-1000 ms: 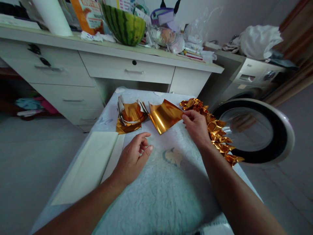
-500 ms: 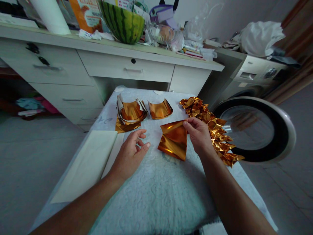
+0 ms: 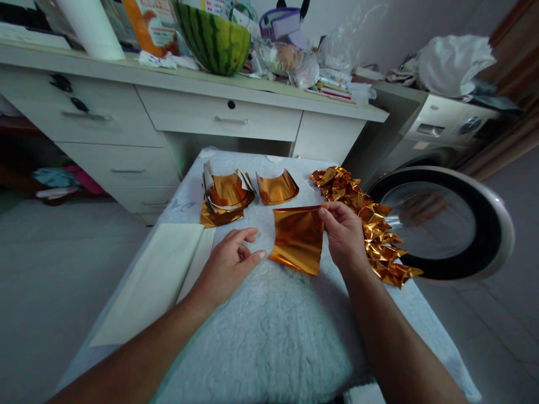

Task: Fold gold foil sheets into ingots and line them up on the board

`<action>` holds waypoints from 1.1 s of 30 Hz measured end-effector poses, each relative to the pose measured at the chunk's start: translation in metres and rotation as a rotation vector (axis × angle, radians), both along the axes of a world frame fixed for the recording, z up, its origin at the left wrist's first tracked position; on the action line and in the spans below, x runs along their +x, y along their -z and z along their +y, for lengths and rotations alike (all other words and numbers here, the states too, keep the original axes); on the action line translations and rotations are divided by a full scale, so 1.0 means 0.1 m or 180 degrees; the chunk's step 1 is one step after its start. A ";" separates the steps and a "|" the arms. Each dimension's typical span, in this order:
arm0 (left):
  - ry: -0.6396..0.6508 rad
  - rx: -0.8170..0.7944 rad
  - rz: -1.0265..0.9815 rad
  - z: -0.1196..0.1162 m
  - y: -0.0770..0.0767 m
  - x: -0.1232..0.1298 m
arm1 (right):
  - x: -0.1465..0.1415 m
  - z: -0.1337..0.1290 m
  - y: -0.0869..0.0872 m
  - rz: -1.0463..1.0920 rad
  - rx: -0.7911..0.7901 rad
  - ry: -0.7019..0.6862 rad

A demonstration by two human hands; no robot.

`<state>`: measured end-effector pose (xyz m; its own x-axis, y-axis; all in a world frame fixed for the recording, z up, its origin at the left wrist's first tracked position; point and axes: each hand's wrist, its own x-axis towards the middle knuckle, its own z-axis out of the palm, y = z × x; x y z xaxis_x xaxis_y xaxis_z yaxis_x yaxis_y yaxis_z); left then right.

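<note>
Pinched by its upper right corner, a square sheet of gold foil paper [image 3: 297, 240] hangs from my right hand [image 3: 343, 233] above the cloth-covered table. My left hand [image 3: 229, 264] is to the left of the sheet, apart from it, thumb and index finger spread with nothing between them. Beyond my left hand stands a curled stack of gold foil paper [image 3: 227, 193] with pale backing showing. A smaller curled stack of gold foil [image 3: 277, 188] sits to its right. Folded gold foil pieces [image 3: 370, 224] lie in a long row beside my right hand.
White folded sheets [image 3: 147, 286] lie along the table's left side. An open washing machine door [image 3: 488, 224] juts out near the right edge. Behind the table, a white desk [image 3: 193, 90] with drawers carries a cut watermelon [image 3: 217, 42], bags and clutter.
The foil sheet in my right hand has become flatter and smoother. My left hand has moved slightly right, nearer to it. The view has shifted a little.
</note>
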<state>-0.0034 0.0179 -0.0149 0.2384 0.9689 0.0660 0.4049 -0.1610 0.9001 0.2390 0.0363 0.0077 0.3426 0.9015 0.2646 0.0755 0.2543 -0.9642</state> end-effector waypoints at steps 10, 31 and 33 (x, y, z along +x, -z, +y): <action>0.0261 -0.0327 0.0064 -0.01 -0.04 0.01 | 0.00 -0.02 0.02 0.0530 -0.0025 -0.0092; 0.0327 -0.0126 0.0260 -0.03 -0.05 0.03 | -0.07 -0.07 -0.04 0.1061 0.0012 -0.0542; 0.0114 -0.0010 0.0264 -0.03 -0.05 0.02 | -0.05 -0.08 -0.06 0.0994 0.0054 -0.0734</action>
